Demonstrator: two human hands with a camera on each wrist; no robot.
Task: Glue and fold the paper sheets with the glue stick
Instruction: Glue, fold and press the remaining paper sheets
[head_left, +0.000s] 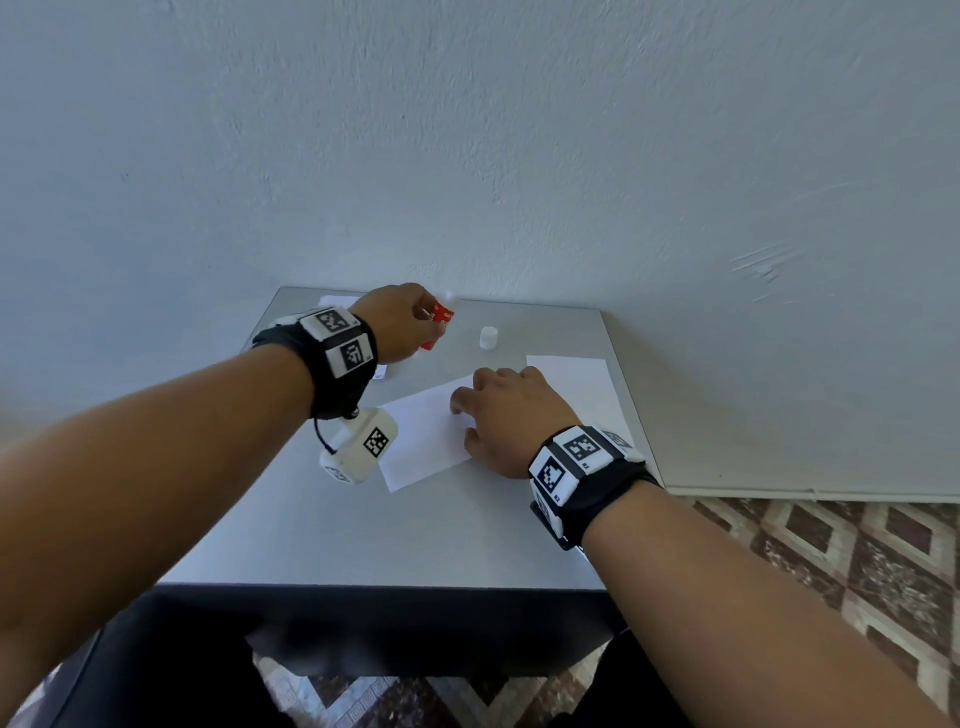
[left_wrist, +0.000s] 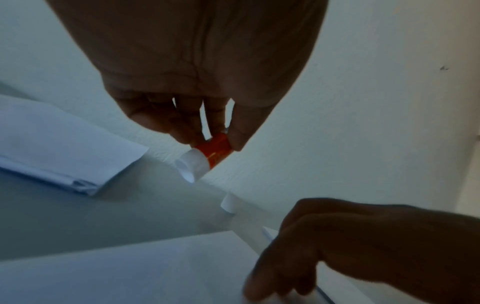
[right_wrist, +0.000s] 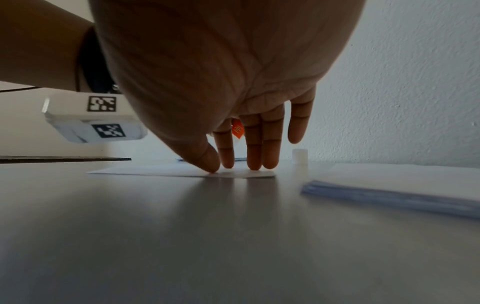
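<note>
My left hand (head_left: 402, 322) pinches a red glue stick (head_left: 440, 318) with a white end (left_wrist: 192, 164), held above the far middle of the grey table (head_left: 363, 535). The stick's white cap (head_left: 489, 337) stands upright on the table to its right. A single white sheet (head_left: 426, 436) lies flat at the table's middle. My right hand (head_left: 498, 415) rests on the sheet's right part, with straight fingertips (right_wrist: 253, 164) and thumb pressing it down.
A stack of white sheets (head_left: 576, 389) lies at the right of the table beside my right hand. Folded paper (left_wrist: 64, 148) lies at the far left by the pale wall (head_left: 519, 156). Patterned floor tiles (head_left: 831, 571) show past the table's right edge.
</note>
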